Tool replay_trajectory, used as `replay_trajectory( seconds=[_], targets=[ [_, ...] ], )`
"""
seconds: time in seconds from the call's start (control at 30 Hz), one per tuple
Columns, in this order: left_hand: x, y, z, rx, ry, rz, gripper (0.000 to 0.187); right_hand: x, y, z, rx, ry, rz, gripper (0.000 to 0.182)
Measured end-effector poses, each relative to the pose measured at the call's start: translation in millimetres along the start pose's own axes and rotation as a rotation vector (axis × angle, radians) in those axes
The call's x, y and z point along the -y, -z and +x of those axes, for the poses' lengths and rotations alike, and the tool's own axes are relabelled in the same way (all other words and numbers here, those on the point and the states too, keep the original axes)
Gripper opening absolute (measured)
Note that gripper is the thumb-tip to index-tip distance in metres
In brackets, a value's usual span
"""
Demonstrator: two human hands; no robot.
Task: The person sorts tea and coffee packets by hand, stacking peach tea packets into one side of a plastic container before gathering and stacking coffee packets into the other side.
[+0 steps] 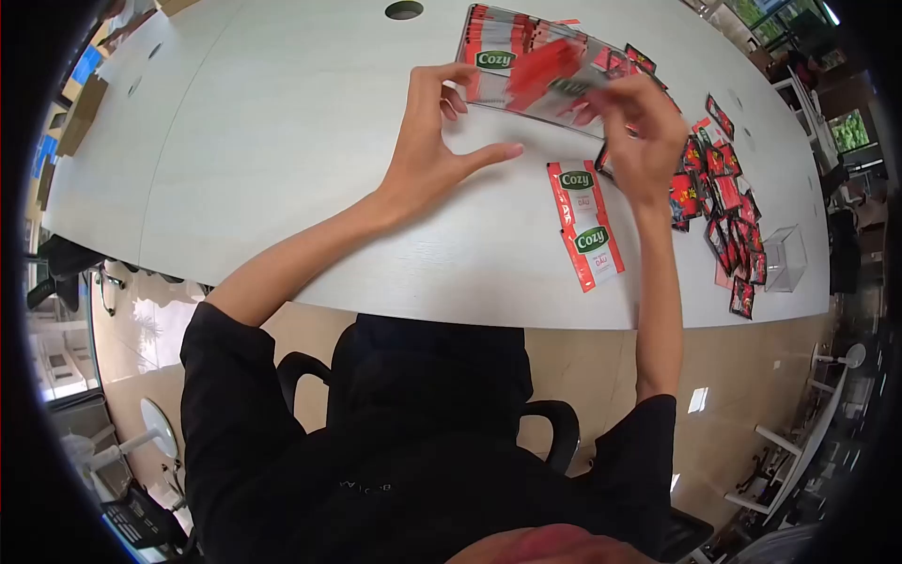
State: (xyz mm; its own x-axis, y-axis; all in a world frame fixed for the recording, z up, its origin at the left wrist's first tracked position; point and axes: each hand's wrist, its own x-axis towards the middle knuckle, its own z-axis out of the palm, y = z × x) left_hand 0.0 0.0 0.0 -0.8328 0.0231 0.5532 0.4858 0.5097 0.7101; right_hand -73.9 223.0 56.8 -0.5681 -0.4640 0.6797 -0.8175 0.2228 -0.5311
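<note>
A clear box (479,96) at the back of the table holds rows of red and white Cozy sachets (495,38). My left hand (423,155) is at its left front corner, thumb spread wide and fingers curved with the tips right at the box's edge. Over the box, my right hand (646,132) pinches a red Cozy sachet (545,75), smeared by motion. Two overlapping Cozy sachets (587,226) lie on the table between my forearms, their green labels facing up.
Many black and red packets (728,202) are scattered in a pile at the right. Beside them, near the table's right edge, stands a small clear container (785,258). A round hole (404,10) shows in the white table (282,122) at the back.
</note>
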Motion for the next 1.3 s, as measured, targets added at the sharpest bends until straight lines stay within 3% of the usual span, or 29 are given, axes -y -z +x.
replay_trajectory(
  seconds=[0.07,0.17,0.3,0.47,0.53,0.73,0.97,1.13,1.3],
  targets=[
    [-2,-5,3,-0.143,0.010,-0.010,0.081,-2,6,15,-0.269,-0.187,0.140,0.010],
    [9,1,-1,-0.178,0.125,-0.132,0.073,-4,-14,45,-0.261,-0.247,0.261,0.014],
    [17,0,0,-0.211,0.227,-0.223,0.063,-25,-42,58,-0.172,-0.158,-0.078,0.019],
    [21,-1,-1,-0.216,0.330,-0.368,0.045,-45,-56,48,-0.069,-0.201,-0.403,0.020],
    [20,0,0,-0.216,0.331,-0.382,0.043,-46,-58,46,-0.072,-0.039,-0.488,0.017],
    [18,-1,0,-0.215,0.343,-0.410,0.036,-30,-54,41,0.004,0.138,-0.682,0.011],
    [17,-2,1,-0.192,0.358,-0.414,0.032,-18,-47,43,0.102,0.167,-0.761,0.013],
    [18,-2,0,-0.201,0.363,-0.437,0.031,-7,-49,51,0.118,0.059,-0.624,0.022],
    [18,-2,0,-0.196,0.380,-0.449,0.030,-12,-53,54,0.168,0.093,-0.631,0.024]
  ],
)
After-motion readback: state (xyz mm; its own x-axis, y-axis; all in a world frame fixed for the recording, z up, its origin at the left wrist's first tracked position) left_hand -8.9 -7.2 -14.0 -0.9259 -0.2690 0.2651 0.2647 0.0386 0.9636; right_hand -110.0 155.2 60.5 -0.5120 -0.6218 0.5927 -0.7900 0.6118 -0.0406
